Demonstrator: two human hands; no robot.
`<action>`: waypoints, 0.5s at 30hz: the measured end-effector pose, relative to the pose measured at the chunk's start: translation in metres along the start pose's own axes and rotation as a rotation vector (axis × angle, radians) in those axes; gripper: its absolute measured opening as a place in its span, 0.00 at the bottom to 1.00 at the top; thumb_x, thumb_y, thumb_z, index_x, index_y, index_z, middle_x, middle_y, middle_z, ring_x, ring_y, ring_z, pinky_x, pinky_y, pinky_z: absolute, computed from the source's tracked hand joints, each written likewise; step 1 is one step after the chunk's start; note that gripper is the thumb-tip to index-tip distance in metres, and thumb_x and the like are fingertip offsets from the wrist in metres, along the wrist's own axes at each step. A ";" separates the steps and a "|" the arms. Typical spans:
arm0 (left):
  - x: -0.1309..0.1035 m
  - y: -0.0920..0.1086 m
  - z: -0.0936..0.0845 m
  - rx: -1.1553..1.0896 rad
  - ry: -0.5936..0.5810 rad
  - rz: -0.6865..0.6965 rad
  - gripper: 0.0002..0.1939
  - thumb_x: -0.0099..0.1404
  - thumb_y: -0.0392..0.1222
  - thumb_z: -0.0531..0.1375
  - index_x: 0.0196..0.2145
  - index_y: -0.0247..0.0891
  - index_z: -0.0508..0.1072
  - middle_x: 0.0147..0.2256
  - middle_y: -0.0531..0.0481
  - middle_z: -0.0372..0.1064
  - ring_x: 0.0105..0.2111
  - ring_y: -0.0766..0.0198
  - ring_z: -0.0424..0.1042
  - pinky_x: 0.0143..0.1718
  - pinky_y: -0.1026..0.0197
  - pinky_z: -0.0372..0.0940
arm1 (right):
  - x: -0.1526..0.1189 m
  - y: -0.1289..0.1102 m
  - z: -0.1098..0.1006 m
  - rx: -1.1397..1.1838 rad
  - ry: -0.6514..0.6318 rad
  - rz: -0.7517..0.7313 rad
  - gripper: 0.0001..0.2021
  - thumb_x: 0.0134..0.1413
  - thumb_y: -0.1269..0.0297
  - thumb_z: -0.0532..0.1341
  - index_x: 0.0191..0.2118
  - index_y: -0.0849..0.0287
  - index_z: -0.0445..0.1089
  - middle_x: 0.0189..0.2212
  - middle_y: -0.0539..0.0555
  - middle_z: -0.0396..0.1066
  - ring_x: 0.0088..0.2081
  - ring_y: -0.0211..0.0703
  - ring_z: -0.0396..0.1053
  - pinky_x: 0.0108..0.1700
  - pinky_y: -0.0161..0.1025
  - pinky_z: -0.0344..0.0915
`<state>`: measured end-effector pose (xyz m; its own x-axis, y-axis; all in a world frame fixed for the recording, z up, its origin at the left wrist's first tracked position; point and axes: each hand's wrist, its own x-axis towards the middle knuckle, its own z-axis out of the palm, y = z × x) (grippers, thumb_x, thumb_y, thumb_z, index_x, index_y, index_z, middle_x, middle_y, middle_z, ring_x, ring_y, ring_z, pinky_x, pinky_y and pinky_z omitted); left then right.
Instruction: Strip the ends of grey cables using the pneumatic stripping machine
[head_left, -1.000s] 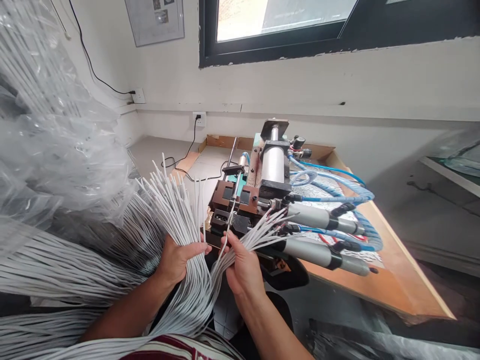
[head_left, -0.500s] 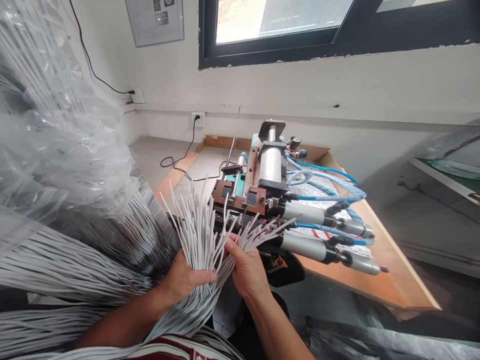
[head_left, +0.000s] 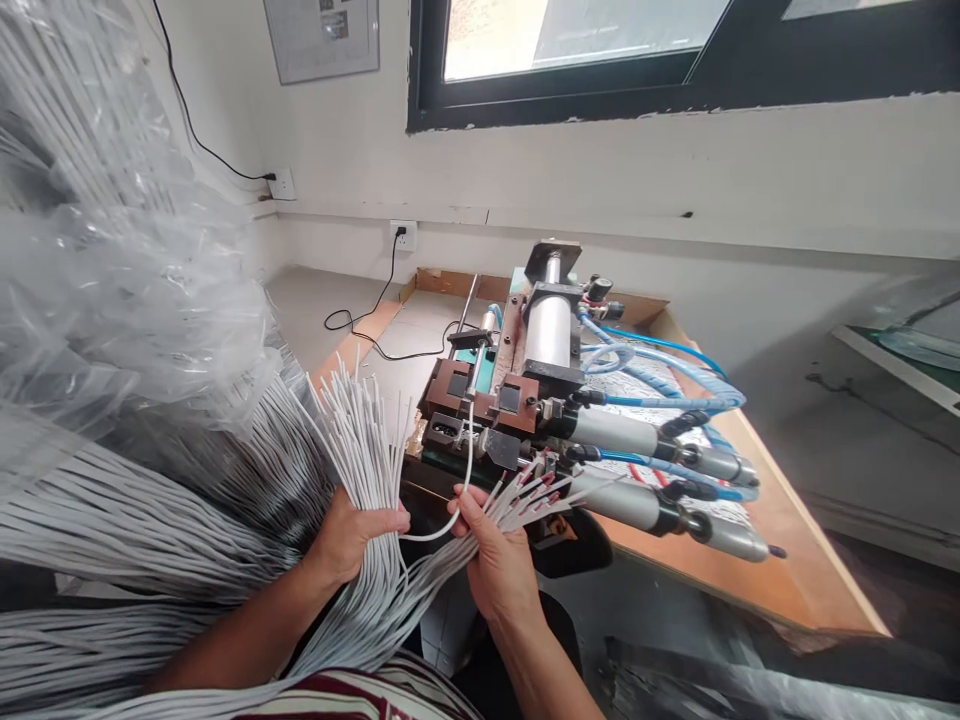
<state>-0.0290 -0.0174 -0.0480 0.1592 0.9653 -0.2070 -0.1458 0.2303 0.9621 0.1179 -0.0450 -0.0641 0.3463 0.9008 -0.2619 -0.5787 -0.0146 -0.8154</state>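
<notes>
My left hand [head_left: 352,535] is closed round a thick bundle of white cables [head_left: 364,450], their ends fanned upward. My right hand [head_left: 499,560] holds a smaller bundle of cables [head_left: 532,500], some with reddish ends, pointing right. Between its thumb and fingertip it also pinches a single white cable [head_left: 470,455], which curves up to the front of the machine [head_left: 480,395]. That cable's tip is at the brown block, and its lower part loops toward my left hand.
Silver cylinders [head_left: 622,432] and blue hoses [head_left: 675,402] extend from the machine's right side over a wooden-edged table [head_left: 817,590]. Plastic-wrapped cables [head_left: 135,300] fill the left side. A black cord [head_left: 390,285] runs to a wall socket. A window is above.
The two bundles have moved apart, the left one shifting left. A single cable now stands out between them, held by my right fingertips, its tip at the machine.
</notes>
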 end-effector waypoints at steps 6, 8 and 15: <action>0.000 -0.001 0.001 -0.038 0.003 -0.010 0.04 0.41 0.31 0.64 0.19 0.32 0.73 0.18 0.52 0.69 0.21 0.66 0.67 0.26 0.64 0.61 | 0.002 0.000 0.002 -0.005 -0.020 0.018 0.14 0.33 0.59 0.69 0.28 0.61 0.74 0.19 0.50 0.67 0.20 0.33 0.56 0.25 0.34 0.53; 0.000 -0.001 0.001 -0.038 0.011 -0.009 0.04 0.40 0.31 0.65 0.19 0.32 0.73 0.18 0.52 0.69 0.21 0.66 0.67 0.26 0.64 0.61 | 0.003 -0.001 0.003 -0.001 -0.021 0.024 0.13 0.33 0.59 0.70 0.28 0.61 0.74 0.19 0.50 0.67 0.20 0.33 0.56 0.25 0.34 0.53; 0.000 0.002 0.003 -0.034 0.011 -0.006 0.04 0.40 0.31 0.64 0.19 0.32 0.72 0.17 0.52 0.69 0.20 0.66 0.67 0.26 0.64 0.62 | 0.003 -0.004 0.007 0.027 -0.017 0.039 0.13 0.32 0.60 0.70 0.25 0.62 0.73 0.17 0.49 0.65 0.19 0.32 0.55 0.23 0.34 0.52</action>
<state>-0.0267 -0.0173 -0.0457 0.1493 0.9651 -0.2153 -0.1781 0.2404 0.9542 0.1166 -0.0393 -0.0578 0.3109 0.9071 -0.2838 -0.6114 -0.0378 -0.7904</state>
